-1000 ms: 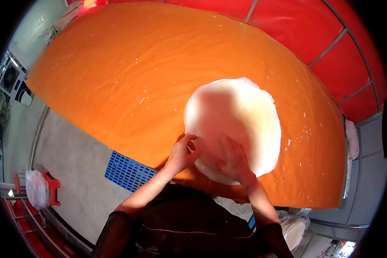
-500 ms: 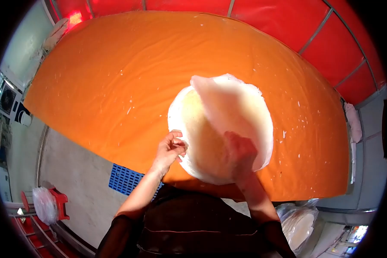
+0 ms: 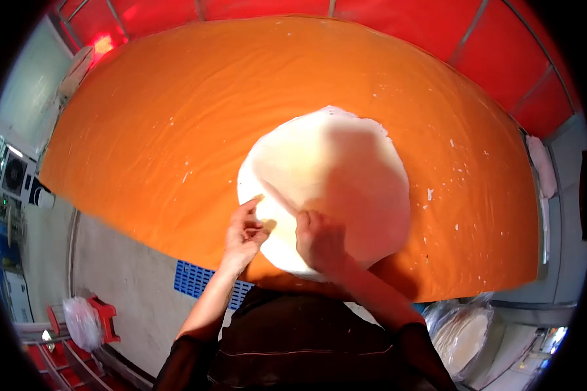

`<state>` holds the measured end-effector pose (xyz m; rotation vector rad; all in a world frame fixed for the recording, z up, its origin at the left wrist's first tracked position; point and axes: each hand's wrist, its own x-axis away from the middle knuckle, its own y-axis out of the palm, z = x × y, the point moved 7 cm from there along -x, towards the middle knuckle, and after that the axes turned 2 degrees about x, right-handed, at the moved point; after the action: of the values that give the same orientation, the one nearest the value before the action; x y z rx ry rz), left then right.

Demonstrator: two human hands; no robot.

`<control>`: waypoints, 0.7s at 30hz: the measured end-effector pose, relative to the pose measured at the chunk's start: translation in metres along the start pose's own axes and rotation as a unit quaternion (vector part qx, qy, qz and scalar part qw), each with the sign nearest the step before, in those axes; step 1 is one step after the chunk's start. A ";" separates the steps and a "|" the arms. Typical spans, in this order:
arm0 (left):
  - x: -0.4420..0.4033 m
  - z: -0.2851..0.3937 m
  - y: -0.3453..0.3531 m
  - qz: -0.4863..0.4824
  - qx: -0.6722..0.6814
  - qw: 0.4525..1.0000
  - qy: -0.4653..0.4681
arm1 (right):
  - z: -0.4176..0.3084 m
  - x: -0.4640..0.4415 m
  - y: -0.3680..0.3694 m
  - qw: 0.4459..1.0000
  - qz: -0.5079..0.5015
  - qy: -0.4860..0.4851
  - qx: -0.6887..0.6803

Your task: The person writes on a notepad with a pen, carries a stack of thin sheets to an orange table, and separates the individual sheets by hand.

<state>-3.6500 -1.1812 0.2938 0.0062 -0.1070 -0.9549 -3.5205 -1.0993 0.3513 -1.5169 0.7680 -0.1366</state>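
A stack of round, pale, thin sheets (image 3: 352, 176) lies on the orange-covered table (image 3: 195, 124). Over the lower middle of the stack my right hand (image 3: 319, 240) is closed on the edge of the top sheet, which is lifted in a fold there. My left hand (image 3: 243, 233) is at the stack's left edge, fingers curled but apart, with nothing seen between them. Shadow covers the right part of the stack.
A blue plastic grate (image 3: 193, 279) is on the floor below the table's near edge. Plastic-wrapped round sheets (image 3: 462, 339) stand at the lower right. A red stool (image 3: 105, 319) with a plastic-wrapped bundle (image 3: 83, 324) is at the lower left.
My right hand has closed on a sheet, which was raised half a second ago, and moved left with it; the sheet now lies mostly down. My left hand has shifted slightly left.
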 end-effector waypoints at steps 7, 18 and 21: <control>0.014 -0.015 -0.002 0.083 0.222 0.957 -0.165 | 0.267 -0.003 -0.191 0.893 0.231 0.334 -0.192; 0.018 -0.013 0.009 -0.018 0.193 0.954 -0.229 | 0.357 0.135 -0.194 0.894 0.231 0.358 0.141; 0.016 -0.013 0.003 -0.021 0.215 0.950 -0.224 | 0.185 0.042 -0.105 0.955 0.172 0.216 -0.104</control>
<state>-3.6370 -1.1926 0.2821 0.1950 -0.7377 -0.9459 -3.3511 -0.9760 0.4092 -1.5430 1.4249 -0.1301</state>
